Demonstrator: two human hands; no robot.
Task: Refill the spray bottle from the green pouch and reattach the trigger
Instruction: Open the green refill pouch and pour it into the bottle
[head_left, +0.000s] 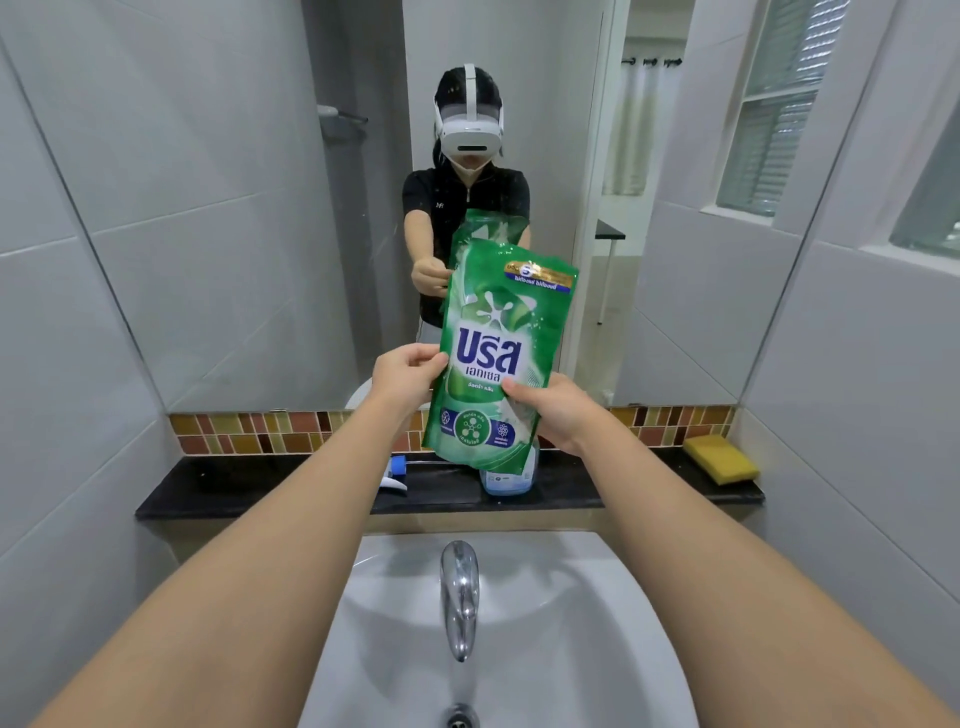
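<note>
Showing the green pouch (493, 358) held upright above the spray bottle (511, 475) on the tabletop (260, 483); left hand (408, 376) pinched its edge, right hand (553, 413) gripped its lower side. Squeezing while opening risked spilling; the trigger (397, 473) lay detached.

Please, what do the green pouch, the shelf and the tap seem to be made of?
Green pouch: probably flexible plastic film, glossy; it creases and reflects light where both hands hold it.
Shelf: looks like dark polished stone, maybe granite; black and faintly reflective.
Tap: chromed metal, judging by its mirror-like silver shine.
</note>
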